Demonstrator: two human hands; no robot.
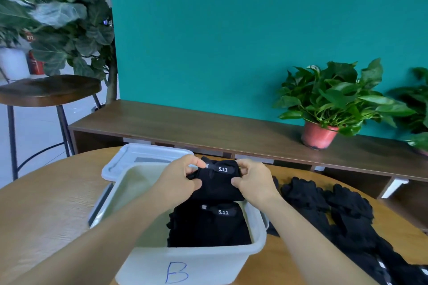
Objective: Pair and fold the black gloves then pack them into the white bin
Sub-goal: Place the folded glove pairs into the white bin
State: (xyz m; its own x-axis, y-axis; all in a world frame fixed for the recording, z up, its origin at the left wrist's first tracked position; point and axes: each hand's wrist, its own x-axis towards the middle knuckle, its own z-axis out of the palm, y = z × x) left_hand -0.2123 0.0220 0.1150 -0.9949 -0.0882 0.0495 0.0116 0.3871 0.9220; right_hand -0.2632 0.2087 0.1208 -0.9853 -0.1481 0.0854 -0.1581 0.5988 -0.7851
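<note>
Gripping folded black fabric glove bundle (215, 184) with white "5.11" tag from both sides: left hand (180, 179) on left edge, thumb on top, fingers curled round the fabric; right hand (253, 180) on right edge, same pinch. Held at far right end of rectangular white plastic bin (185, 264) marked with blue handwritten "B", about level with the far rim; cannot tell whether resting on anything. Just nearer in same bin: second folded black glove bundle (208, 229), also tagged "5.11", lying flat against right wall. Bin sitting on round light wooden table (46, 206), far end overlapping translucent white plastic lid (132, 155). Right of bin, on table: heap of loose black knit gloves (324, 206), spread toward near right edge; touching bin's side or just beside it, hard to tell. Behind table: long dark wooden low shelf (185, 122) carrying green leafy plant in terracotta pot (333, 99), teal wall (231, 30) above. Far left: dark wooden stool with metal legs (46, 90), big-leafed tree (58, 18) behind it.
</note>
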